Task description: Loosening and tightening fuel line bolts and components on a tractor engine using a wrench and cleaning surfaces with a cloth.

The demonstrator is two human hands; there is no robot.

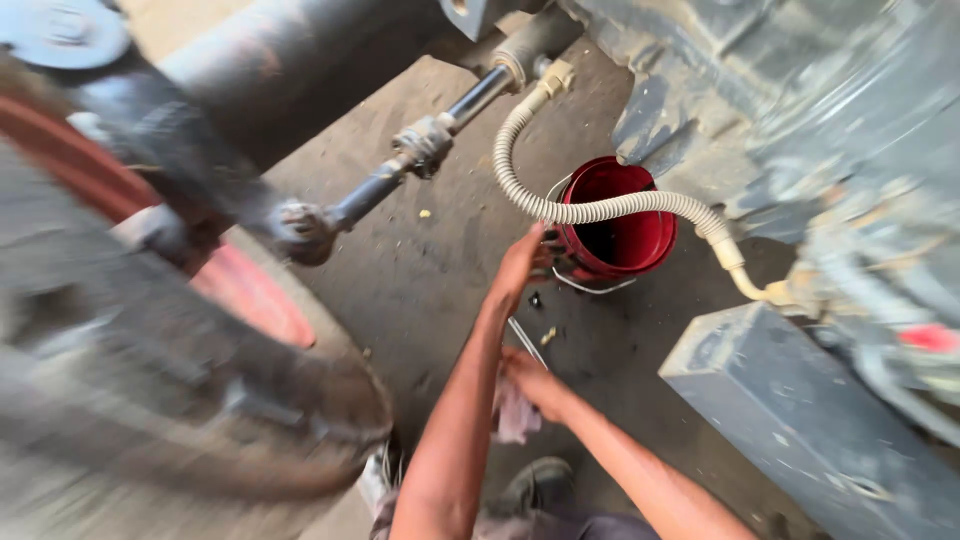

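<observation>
Bucket [620, 225] first: it is a deep red round pail, glossy on the outside, dark and shadowed within, standing upright on the oil-stained concrete floor [420, 270] beneath the vehicle's underside. A thin wire bail handle hangs loose along its near side. I see a pale ribbed hose [600, 208] looping across its open mouth, running from a fitting near the steering rod [420, 150] over to the right. My left hand [522, 262] is stretched forward to the pail's left rim; the fingers curl against it, though motion blur keeps me from telling whether they truly grip the rim or just rest on it. My right hand [530, 380] sits lower and closer to me, near the floor, fingers closed around a grubby pinkish rag [515, 415]. Just above that hand lies a slim metal tool [527, 342], apart from the pail. A big tyre [180, 400] with a red wheel rim fills the left of my view, heavily blurred. A grey metal box [800, 420] stands at the right, near the pail but not touching it. A dark shoe [535, 485] shows at the bottom edge.
</observation>
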